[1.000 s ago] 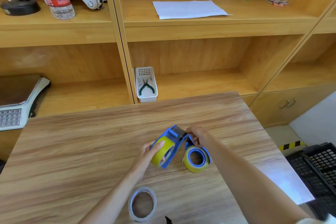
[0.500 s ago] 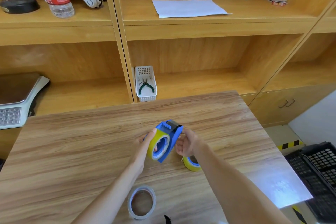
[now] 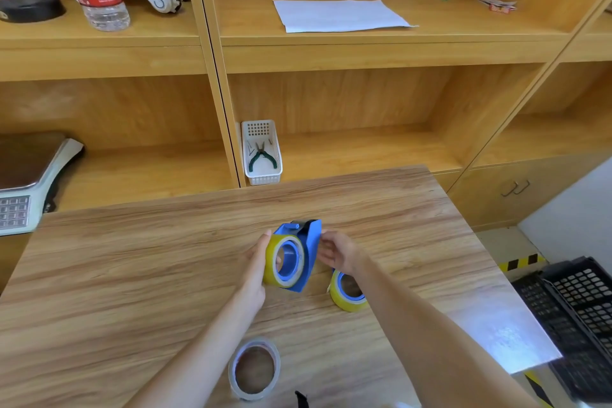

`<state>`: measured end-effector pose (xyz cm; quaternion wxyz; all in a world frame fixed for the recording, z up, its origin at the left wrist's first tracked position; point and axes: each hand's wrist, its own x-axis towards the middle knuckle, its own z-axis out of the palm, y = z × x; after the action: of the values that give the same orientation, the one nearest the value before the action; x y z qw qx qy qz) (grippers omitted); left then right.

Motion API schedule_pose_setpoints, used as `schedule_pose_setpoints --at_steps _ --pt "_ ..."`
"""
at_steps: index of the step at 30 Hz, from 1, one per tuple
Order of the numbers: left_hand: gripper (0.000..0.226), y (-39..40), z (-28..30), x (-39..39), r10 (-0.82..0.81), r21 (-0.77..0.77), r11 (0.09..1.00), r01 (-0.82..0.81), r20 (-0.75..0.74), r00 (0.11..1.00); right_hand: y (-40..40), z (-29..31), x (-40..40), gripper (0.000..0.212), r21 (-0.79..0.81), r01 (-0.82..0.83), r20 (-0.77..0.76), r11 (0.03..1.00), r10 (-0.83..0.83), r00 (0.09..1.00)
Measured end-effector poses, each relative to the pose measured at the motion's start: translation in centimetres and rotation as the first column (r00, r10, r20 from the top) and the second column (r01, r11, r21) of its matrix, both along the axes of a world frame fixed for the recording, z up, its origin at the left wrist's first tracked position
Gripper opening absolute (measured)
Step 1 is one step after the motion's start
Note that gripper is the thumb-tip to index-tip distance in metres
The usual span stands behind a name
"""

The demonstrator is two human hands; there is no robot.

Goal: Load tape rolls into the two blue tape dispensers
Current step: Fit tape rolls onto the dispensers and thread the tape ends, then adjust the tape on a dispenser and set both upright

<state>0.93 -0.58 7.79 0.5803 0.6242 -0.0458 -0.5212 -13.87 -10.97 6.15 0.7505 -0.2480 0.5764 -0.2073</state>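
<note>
A blue tape dispenser (image 3: 308,252) with a yellow tape roll (image 3: 272,260) on its hub is held upright above the wooden table (image 3: 132,275). My left hand (image 3: 256,262) presses against the roll's left side. My right hand (image 3: 337,252) grips the dispenser's right side. A second blue dispenser with a yellow roll (image 3: 347,291) lies on the table just right of it, partly behind my right wrist. A clear tape roll (image 3: 254,368) lies flat near the table's front edge.
Wooden shelves stand behind the table, with a white basket holding pliers (image 3: 261,152), a scale (image 3: 26,182) at the left and a paper sheet (image 3: 337,15) above. Black crates (image 3: 576,315) sit on the floor at the right.
My right hand left the second dispenser on the table and took the first dispenser's right side. The held dispenser turned more upright, its roll facing me.
</note>
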Motion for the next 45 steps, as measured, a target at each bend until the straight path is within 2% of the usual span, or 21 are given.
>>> schedule_pose_setpoints --at_steps 4,7,8,9,11,13,15,17,19,22,24,27,29,34,38,41,45 --pt "0.033 -0.6 -0.6 0.1 0.005 0.026 1.0 -0.002 -0.102 0.995 0.0 0.2 0.2 0.02 -0.086 -0.115 -0.001 0.99 0.116 0.993" --pt "0.032 -0.8 -0.8 -0.2 -0.058 0.01 0.998 0.061 -0.158 0.986 0.3 0.1 0.4 0.049 -0.177 -0.338 -0.123 0.925 0.32 0.94" --pt "0.033 -0.8 -0.9 -0.2 -0.087 0.002 0.996 0.088 -0.158 0.984 0.5 0.0 0.6 0.053 -0.2 -0.399 -0.172 0.895 0.368 0.914" --pt "0.034 -0.8 -0.9 -0.3 -0.119 0.001 0.993 0.12 -0.149 0.982 0.6 0.1 0.7 0.048 -0.222 -0.437 -0.213 0.872 0.394 0.894" --pt "0.041 -0.7 -1.3 -0.2 -0.172 0.029 0.984 0.176 -0.096 0.98 0.8 0.3 0.9 0.035 -0.244 -0.451 -0.247 0.858 0.395 0.885" --pt "0.043 -0.5 -2.2 0.2 -0.204 0.092 0.974 0.205 -0.017 0.979 0.7 0.3 0.9 0.032 -0.257 -0.444 -0.268 0.859 0.378 0.886" --pt "0.038 -0.1 -3.2 0.4 -0.267 0.154 0.957 0.247 0.129 0.955 0.6 -0.1 1.0 0.035 -0.276 -0.464 -0.306 0.842 0.381 0.872" --pt "0.04 0.4 -4.0 0.5 -0.38 0.208 0.92 0.331 0.274 0.884 0.6 -0.7 1.5 0.044 -0.271 -0.54 -0.412 0.797 0.411 0.814" --pt "0.042 0.8 -4.7 0.6 -0.472 0.267 0.88 0.392 0.419 0.776 0.8 -1.2 2.0 0.053 -0.255 -0.64 -0.539 0.725 0.442 0.717" --pt "0.042 1.4 -6.3 0.6 -0.597 0.376 0.795 0.476 0.621 0.508 1.4 -2.1 2.7 0.059 -0.213 -0.756 -0.703 0.619 0.44 0.559" --pt "0.041 1.9 -6.9 0.4 -0.673 0.48 0.713 0.51 0.673 0.307 2.2 -2.9 3.0 0.067 -0.171 -0.785 -0.751 0.596 0.437 0.495" --pt "0.045 2.1 -7.4 0.5 -0.749 0.652 0.576 0.494 0.662 -0.001 3.5 -4.4 3.3 0.067 -0.154 -0.801 -0.788 0.579 0.416 0.453" --pt "0.043 2.1 -7.4 0.5 -0.769 0.725 0.511 0.461 0.625 -0.132 4.0 -5.1 3.4 0.066 -0.149 -0.816 -0.811 0.559 0.404 0.424" --pt "0.048 2.3 -7.9 0.1 -0.785 0.797 0.464 0.388 0.572 -0.236 4.6 -6.1 3.1 0.066 -0.135 -0.837 -0.836 0.53 0.392 0.383" --pt "0.045 2.4 -8.7 0.4 -0.723 0.786 0.513 0.345 0.613 -0.32 4.5 -6.3 3.0 0.066 -0.134 -0.841 -0.839 0.523 0.392 0.377" --pt "0.04 2.4 -9.0 0.6 -0.729 0.793 0.506 0.34 0.604 -0.323 4.5 -6.2 3.1 0.065 -0.106 -0.864 -0.843 0.492 0.416 0.341" --pt "0.035 2.5 -9.0 0.4 -0.743 0.783 0.507 0.36 0.609 -0.277 4.6 -5.9 2.8 0.067 -0.081 -0.885 -0.841 0.458 0.445 0.308"
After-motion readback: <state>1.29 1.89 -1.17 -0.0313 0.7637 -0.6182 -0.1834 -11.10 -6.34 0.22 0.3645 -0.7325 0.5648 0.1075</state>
